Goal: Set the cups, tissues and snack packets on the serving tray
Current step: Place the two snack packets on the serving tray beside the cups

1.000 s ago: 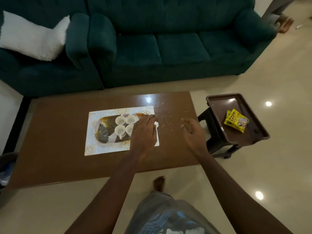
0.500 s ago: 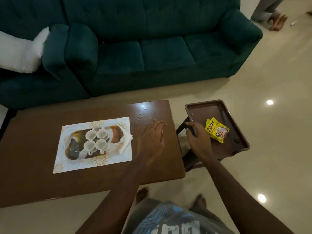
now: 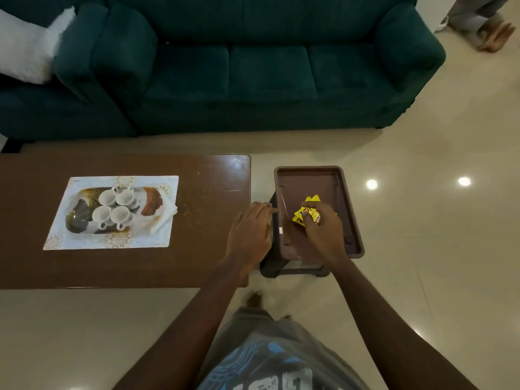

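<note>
- Resting on the brown wooden coffee table [image 3: 28, 266], the white patterned serving tray [image 3: 166, 237] holds four white cups [image 3: 107, 197] and tissues [image 3: 168, 213], unchanged.
- The right hand [image 3: 323, 229] has left the brown plastic tray [image 3: 309, 168]'s rim (beside the table); its fingers clamp yellow snack packets [image 3: 312, 199] inside.
- The left hand [image 3: 250, 232] has slid to the table's right edge, fingers straight, together.

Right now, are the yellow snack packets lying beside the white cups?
No; the right hand grips the yellow snack packets over the brown plastic tray.
</note>
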